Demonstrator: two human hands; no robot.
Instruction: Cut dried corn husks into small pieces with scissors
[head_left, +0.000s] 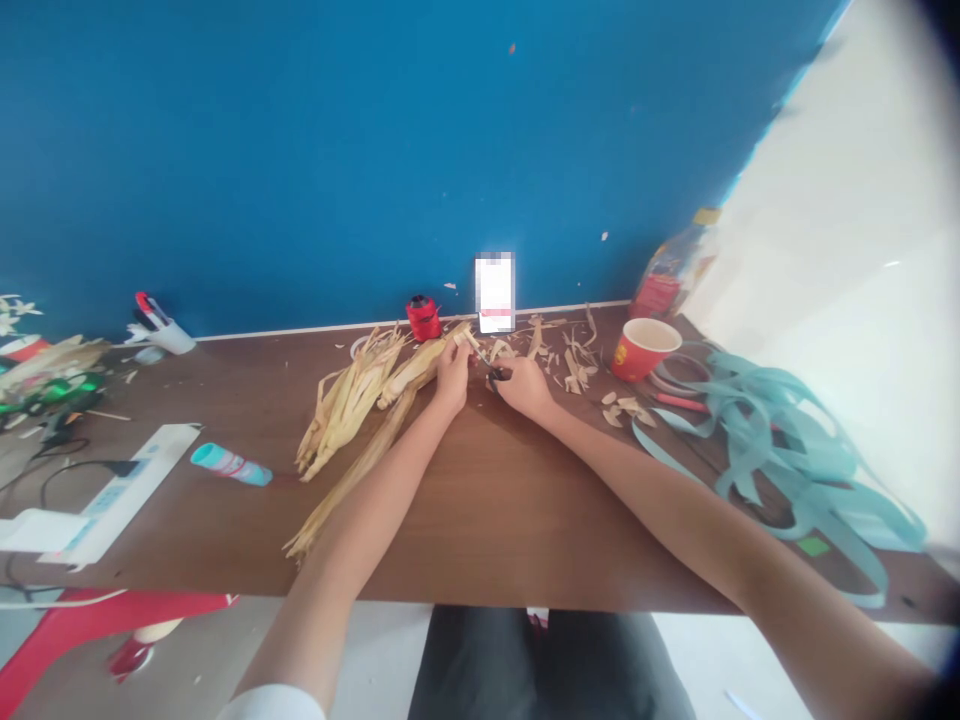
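My left hand (453,374) pinches a small pale piece of husk (465,338) near the back of the brown table (510,520). Just to its right, my right hand (523,384) is closed around dark-handled scissors (495,374), whose blades point up and left at the husk piece. Dried corn husks (346,405) lie in bundles left of my left hand, and a long strip (352,485) runs beside my left forearm. Cut husk scraps (579,365) are scattered beyond and right of my right hand.
A phone (495,292) and a red spool (424,318) stand by the blue wall. On the right are a red paper cup (645,348), a bottle (671,270) and tangled teal ribbon (780,430). A blue tube (231,465) and a power strip (120,495) lie left.
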